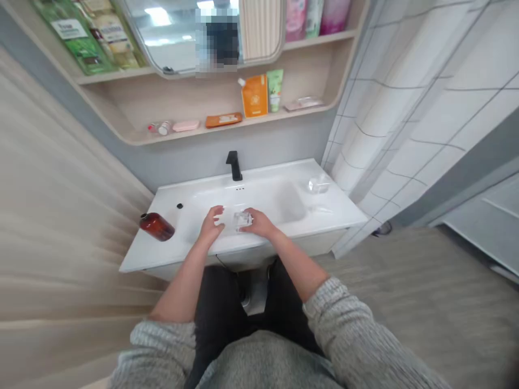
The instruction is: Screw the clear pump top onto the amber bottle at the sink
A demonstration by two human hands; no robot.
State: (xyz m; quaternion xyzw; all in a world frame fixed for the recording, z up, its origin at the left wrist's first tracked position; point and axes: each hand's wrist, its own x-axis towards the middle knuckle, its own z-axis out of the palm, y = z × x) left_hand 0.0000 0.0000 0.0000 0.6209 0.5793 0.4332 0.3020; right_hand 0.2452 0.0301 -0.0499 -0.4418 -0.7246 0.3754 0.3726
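Over the near part of the white sink basin [284, 204], my right hand [259, 222] grips a small clear container [242, 220] from its right side. The container is see-through, and its exact kind is hard to make out. To its left, my left hand [211, 226] is raised with curved fingers apart, holding nothing and not touching the container. An amber bottle [157, 227] without a cap lies or leans on the left counter. A small black cap [179, 206] is behind it.
A black faucet [234, 166] rises behind the basin. On the right counter are another clear container [318, 185] and a thin clear piece [319, 209]. Above hangs a shelf [227, 131] with an orange pouch [255, 96], a green tube [274, 91] and several toiletries, beside a mirror [178, 32].
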